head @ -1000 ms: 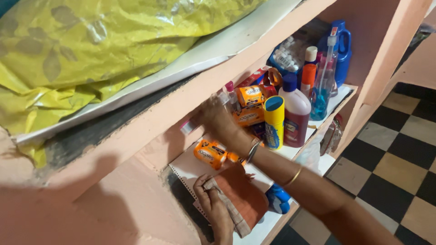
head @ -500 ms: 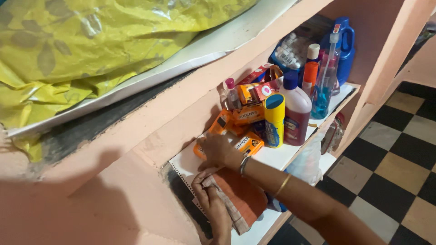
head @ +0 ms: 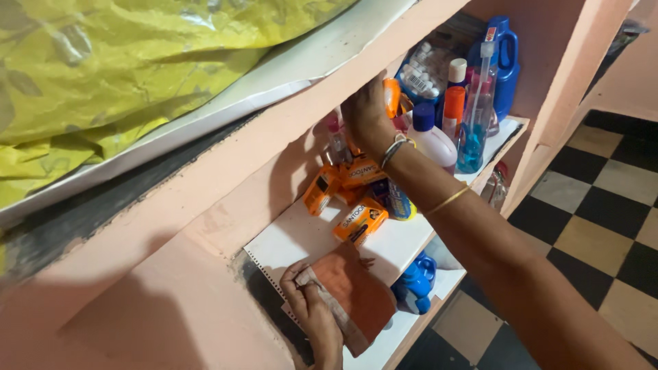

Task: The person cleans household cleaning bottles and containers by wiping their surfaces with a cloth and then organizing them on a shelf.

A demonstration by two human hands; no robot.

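1. Right hand [head: 367,116] reaching deep into the peach shelf [head: 205,226], fingers wrapped around a small orange packet [head: 391,96] up near the bottles at the back.
2. Left hand [head: 312,308] flat on the front edge of the shelf, fingers pinching a folded orange-brown cloth [head: 353,298] against the white liner [head: 295,240].
3. Loose orange soap boxes [head: 360,220] piled between the two hands, just behind the cloth.
4. White bottle with blue cap [head: 432,137], clear spray bottle with blue liquid [head: 473,130] and blue jug [head: 506,62] standing upright at the far end.
5. Yellow plastic sheet [head: 103,75] spread over the top.
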